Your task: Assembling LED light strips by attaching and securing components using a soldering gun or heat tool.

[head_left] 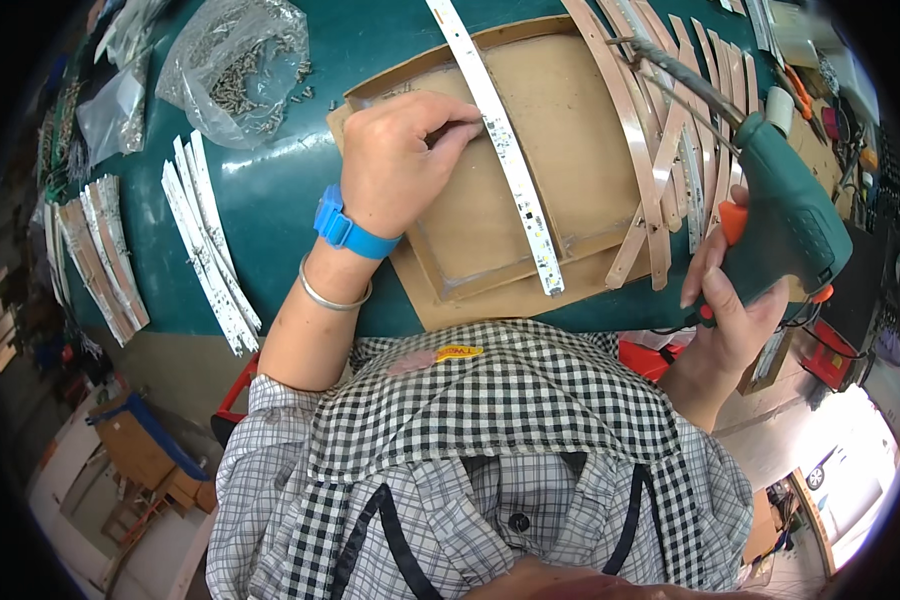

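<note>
White circuit strip point(510, 165) lay slantwise across a shallow cardboard tray point(580, 170), with small dark and yellowish parts along its face. At its left edge was my left hand point(395, 145): the thumb and first finger were narrowly together, and I could not tell whether anything small was between them. On this wrist I wore a blue band point(360, 235) and, lower, a metal bangle point(320, 299). My right hand point(740, 305) was closed around the handle of a green gun-shaped tool point(795, 210), whose long metal barrel point(690, 80) was directed up and to the left, above pale-brown strips point(638, 160). Some of these strips crossed each other, at the right part of the tray. Tray and strips were upon a green worktop point(280, 180). To the left lay a loose bundle of white strips point(205, 245), farther left a second bundle point(105, 255), and beyond them a transparent plastic bag point(200, 60) with small metal pieces point(235, 90).
</note>
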